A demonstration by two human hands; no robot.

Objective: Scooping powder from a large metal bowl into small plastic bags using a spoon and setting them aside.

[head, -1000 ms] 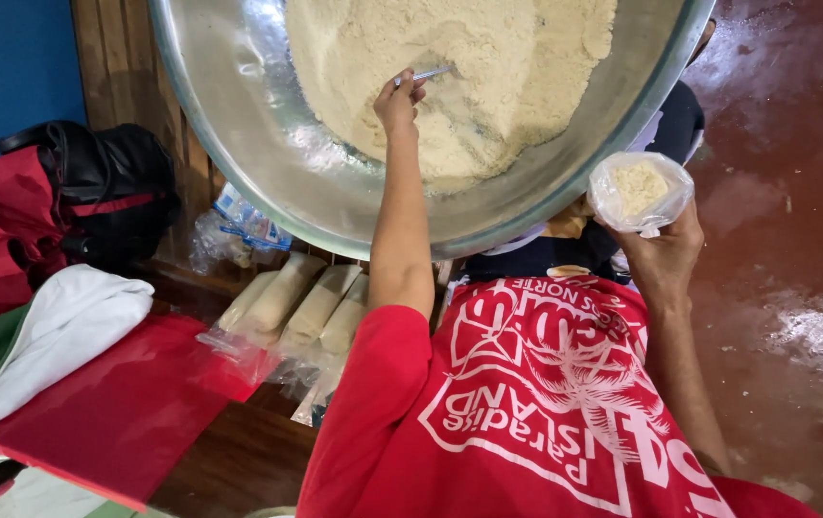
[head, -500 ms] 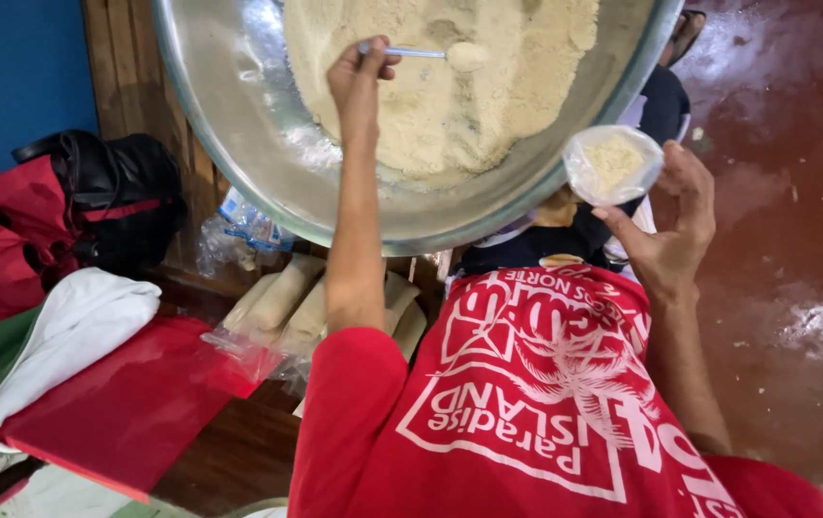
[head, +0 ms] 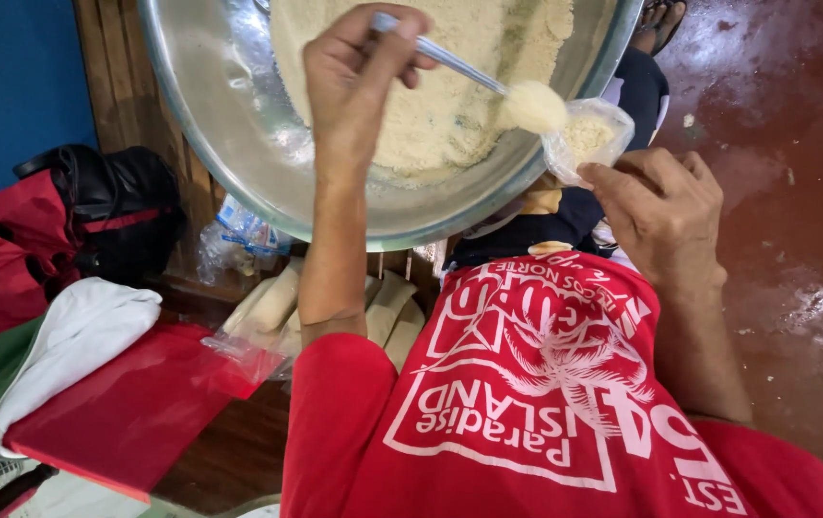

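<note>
head view | worn on head | faces steeply down | close above metal basin [head: 239,182]

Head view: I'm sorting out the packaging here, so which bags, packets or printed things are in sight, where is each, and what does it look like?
Small clear plastic bag: in the right hand, by the bowl's rim, partly filled with pale powder.
Long pale filled packets: under the bowl, side by side.
Crumpled clear wrapper with blue print: left of the packets.
Red shirt: white palm print and lettering.

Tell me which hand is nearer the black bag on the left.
Left. The left hand holds the spoon over the metal bowl, on the black bag's side. The right hand holds the small plastic bag beyond the bowl's far rim.
</note>
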